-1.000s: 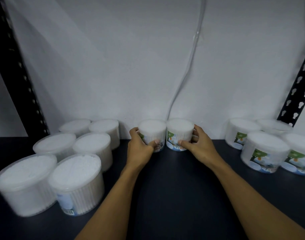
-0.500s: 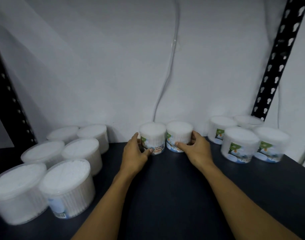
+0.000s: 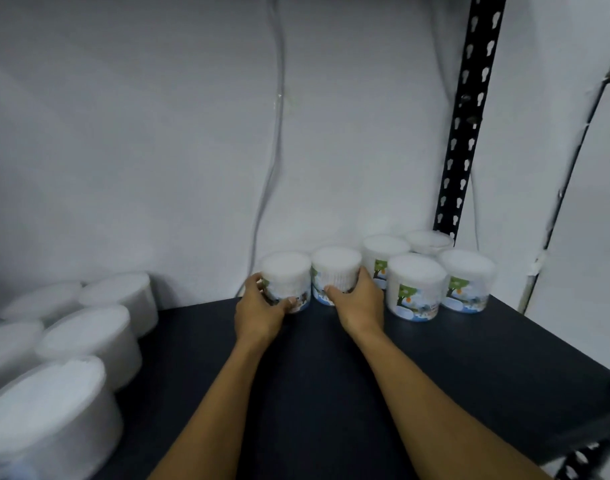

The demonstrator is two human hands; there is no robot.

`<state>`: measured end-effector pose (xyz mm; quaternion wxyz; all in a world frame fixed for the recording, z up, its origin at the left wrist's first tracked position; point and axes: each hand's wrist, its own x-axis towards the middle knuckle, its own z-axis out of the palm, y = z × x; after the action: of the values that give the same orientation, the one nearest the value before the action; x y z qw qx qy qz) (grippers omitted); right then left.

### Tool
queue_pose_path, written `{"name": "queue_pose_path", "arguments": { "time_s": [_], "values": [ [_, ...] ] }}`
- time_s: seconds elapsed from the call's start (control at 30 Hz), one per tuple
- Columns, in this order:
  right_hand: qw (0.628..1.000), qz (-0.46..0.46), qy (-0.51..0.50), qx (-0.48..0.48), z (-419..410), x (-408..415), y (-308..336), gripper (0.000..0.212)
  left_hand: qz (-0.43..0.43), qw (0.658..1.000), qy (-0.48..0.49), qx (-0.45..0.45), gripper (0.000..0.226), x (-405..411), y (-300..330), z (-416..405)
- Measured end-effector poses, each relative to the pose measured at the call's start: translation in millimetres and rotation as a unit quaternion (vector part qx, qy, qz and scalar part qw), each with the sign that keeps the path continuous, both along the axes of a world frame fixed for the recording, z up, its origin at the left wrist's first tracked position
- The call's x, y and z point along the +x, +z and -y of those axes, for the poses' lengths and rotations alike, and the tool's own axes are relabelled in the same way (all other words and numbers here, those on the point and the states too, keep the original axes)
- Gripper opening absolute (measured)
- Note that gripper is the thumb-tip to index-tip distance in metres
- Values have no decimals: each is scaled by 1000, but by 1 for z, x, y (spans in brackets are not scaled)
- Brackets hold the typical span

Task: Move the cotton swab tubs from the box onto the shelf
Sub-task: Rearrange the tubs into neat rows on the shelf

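At frame centre, left hand (image 3: 260, 315) grips one swab-packed tub (image 3: 287, 280); right hand (image 3: 359, 301) grips its neighbour (image 3: 335, 273) on the shelf (image 3: 331, 393).

Both hands (image 3: 258, 315) (image 3: 360, 303) grip two upright tubs (image 3: 287, 277) (image 3: 335, 270) on the shelf (image 3: 331, 393).

Looks like a stockroom: dark shelf (image 3: 331, 393) on a slotted black metal upright (image 3: 464, 133), rows of identical cotton swab tubs (image 3: 416, 287), bare white wall (image 3: 123, 133).

Dim, cool light, soft overall blur (worst on the left tubs (image 3: 85, 336)), wide-angle bending at edges.
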<state>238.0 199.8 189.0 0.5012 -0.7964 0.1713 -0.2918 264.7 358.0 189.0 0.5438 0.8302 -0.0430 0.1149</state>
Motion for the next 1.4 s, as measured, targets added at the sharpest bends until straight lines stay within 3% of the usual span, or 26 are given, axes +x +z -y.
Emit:
{"name": "queue_pose_path", "arguments": {
  "time_s": [0.4, 0.8, 0.97, 1.17, 1.4],
  "values": [
    [998, -24, -57, -32, 4, 10, 1, 44, 44, 994, -11, 100, 65, 4, -4, 5],
    [998, -41, -18, -51, 7, 14, -3, 43, 41, 990, 4, 136, 62, 1, 0, 7],
    [995, -50, -10, -85, 2, 13, -1, 65, 50, 989, 6, 141, 59, -1, 0, 7],
    [985, -95, -60, -134, 4, 15, 4, 59, 51, 988, 5, 143, 57, 0, 0, 7],
    [985, -96, -51, -132, 3, 16, -1, 68, 54, 988, 9, 144, 58, 0, 0, 7]
  ]
}}
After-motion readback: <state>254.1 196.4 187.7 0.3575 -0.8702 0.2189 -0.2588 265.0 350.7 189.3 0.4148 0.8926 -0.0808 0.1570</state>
